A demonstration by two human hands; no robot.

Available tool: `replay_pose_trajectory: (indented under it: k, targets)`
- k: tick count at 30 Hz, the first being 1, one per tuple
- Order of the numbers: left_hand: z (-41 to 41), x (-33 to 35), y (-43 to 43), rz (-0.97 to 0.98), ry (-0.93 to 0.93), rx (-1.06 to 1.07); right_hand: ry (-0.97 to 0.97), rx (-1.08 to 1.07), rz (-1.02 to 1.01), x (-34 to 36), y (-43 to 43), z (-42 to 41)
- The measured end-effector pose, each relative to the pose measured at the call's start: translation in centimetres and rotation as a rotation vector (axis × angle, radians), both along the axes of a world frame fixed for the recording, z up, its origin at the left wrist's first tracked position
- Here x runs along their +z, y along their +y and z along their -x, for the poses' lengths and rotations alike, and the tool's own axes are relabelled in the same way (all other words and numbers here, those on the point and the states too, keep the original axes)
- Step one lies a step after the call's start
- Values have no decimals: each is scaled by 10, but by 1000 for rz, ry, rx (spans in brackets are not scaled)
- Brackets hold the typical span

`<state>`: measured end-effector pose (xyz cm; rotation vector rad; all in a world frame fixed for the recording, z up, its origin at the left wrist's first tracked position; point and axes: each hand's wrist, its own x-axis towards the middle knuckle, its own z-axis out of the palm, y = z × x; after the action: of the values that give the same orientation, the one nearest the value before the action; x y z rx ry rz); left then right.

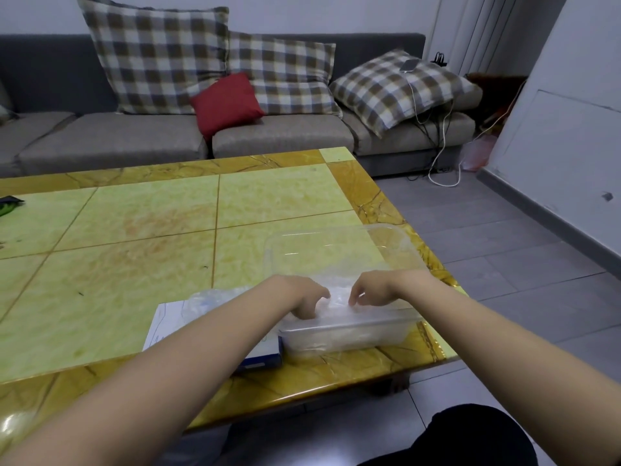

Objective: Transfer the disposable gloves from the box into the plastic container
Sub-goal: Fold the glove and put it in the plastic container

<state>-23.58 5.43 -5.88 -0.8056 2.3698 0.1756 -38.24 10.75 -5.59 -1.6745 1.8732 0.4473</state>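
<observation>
Far left edge of frame: a dark flat object (10, 202) on the tabletop (134, 250), cut off by the frame, well apart from the work area. Tabletop has yellow-green tiles with an amber border.

Upper left to upper centre: grey sofa (100, 139) behind the tabletop, with plaid cushions (158, 55) and a red cushion (226, 102).

Lower centre-left: box (164, 321), white top and blue side, lying flat near the front edge. The left forearm crosses over it and hides most of it. Crumpled clear plastic (208, 297) sits at its far end.

Centre: left hand (302, 299) reaches into the plastic container (346, 336), fingers curled down into the gloves (336, 307) and gripping them. The container touches the right side of the box. Its clear lid (336, 243) stands open behind, tilted back. The gloves lie inside as a clear crinkled mass. No single glove can be made out.

Centre-right: right hand (373, 290) over the same container, fingertips bent down and pinching the gloves, just beside the left hand. The container sits near the tabletop's right front corner.

Upper right: phone (410, 65) on a plaid cushion, with a white cable (440, 146) trailing down to the grey tiled floor (504, 237).
</observation>
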Motion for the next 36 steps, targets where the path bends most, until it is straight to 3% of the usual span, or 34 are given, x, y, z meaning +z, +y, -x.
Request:
replay_pose_trajectory:
  k: [6, 11, 13, 16, 24, 29, 36]
  targets:
    - [-25, 39, -1, 352, 374, -88, 30, -57, 371, 18, -3, -25]
    - [-77, 55, -7, 482, 726, 84, -315, -48, 897, 47, 5, -79]
    - [-102, 49, -8, 487, 792, 174, -403, -8, 988, 53, 10, -103]
    - [-136, 34, -4, 413, 812, 301, -417, 81, 970, 52, 15, -135]
    - [-179, 5, 7, 165, 824, 421, -103, 240, 571, 23, 7, -185]
    - [-190, -3, 9, 170, 812, 429, -27, 194, 642, 13, 1, -191]
    - [-189, -7, 14, 4, 822, 517, -39, 125, 744, 21, 1, -178]
